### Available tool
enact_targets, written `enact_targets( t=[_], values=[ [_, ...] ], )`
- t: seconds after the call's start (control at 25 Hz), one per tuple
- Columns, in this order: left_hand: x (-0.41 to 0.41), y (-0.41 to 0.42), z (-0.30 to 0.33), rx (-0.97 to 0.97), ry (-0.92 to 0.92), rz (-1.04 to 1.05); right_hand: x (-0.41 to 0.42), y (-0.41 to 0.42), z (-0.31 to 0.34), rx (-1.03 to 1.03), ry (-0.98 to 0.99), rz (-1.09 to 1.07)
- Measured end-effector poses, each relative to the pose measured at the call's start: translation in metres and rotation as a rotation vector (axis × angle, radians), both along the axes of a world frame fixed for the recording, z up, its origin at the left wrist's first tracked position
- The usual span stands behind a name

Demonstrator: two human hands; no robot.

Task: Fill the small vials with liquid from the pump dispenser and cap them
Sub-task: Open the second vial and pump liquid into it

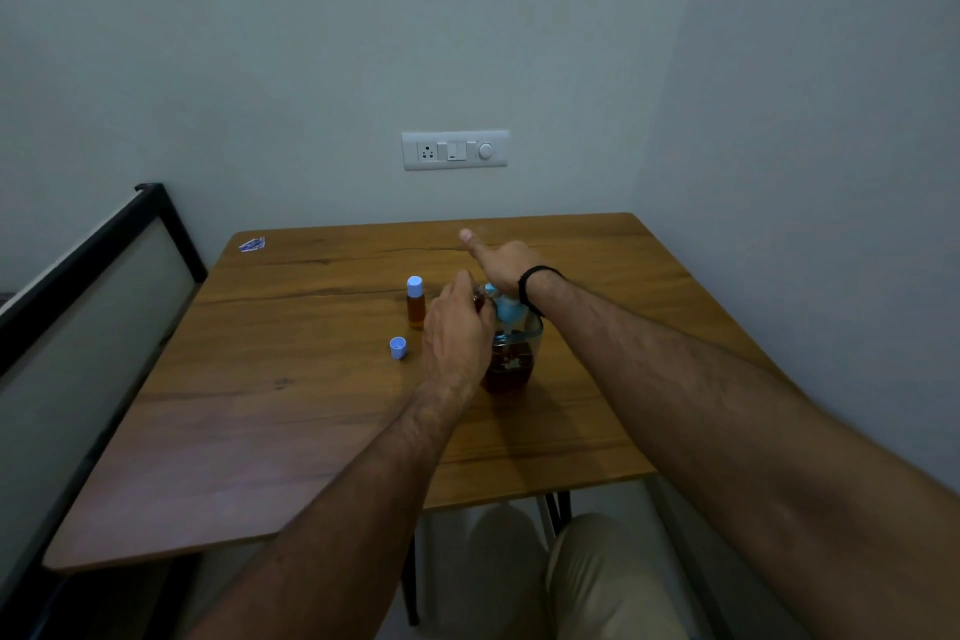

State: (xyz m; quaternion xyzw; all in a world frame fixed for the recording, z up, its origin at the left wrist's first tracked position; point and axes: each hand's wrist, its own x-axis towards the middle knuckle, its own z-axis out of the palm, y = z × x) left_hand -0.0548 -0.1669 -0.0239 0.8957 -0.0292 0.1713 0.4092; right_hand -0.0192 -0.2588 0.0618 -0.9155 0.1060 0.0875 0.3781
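1. Pump bottle [511, 359] standing upright near the middle of the table [322, 411], half full of brown liquid – taken here as the landmark for everything else.
2. Right hand [506, 263] resting on the blue pump head [505, 309], palm down, forefinger stretched out and the rest hidden under the palm; pressing from straight above probably keeps the bottle from tipping.
3. Left hand [457, 327] curled closed just left of the bottle's spout, holding what looks like an open vial [479, 300] up at the nozzle – only a dark glimpse between the fingers, so hard to be certain. Kept that close, likely so nothing drips onto the wood.
4. Capped vial [415, 303] upright a little left of the bottle and slightly farther back, amber liquid inside, seemingly finished and parked out of the way.
5. Loose blue cap [398, 347] lying open end up left of the bottle, nearer than the capped vial – within easy reach of the left hand, presumably for the vial now being filled.
6. Plenty of bare wood around the bottle on every side; table edges well away, wall behind and to the right, dark bed frame [104, 244] off to the left.
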Motion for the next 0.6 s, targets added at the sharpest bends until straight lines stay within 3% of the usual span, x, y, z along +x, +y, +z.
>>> enact_targets(
  t=[0.08, 0.28, 0.48, 0.6],
  values=[
    [-0.002, 0.001, 0.003, 0.016, -0.006, 0.003, -0.004, 0.0, 0.006, 0.076, 0.057, 0.015],
    [-0.001, 0.002, 0.003, 0.04, -0.023, 0.001, 0.007, 0.003, -0.009, -0.07, -0.084, -0.05],
    [-0.003, 0.002, 0.003, 0.04, -0.034, 0.0, -0.001, -0.001, 0.005, 0.036, 0.045, 0.025],
    [0.001, 0.002, 0.0, 0.042, -0.027, -0.01, 0.004, 0.0, -0.005, -0.018, -0.032, 0.011]
  ],
)
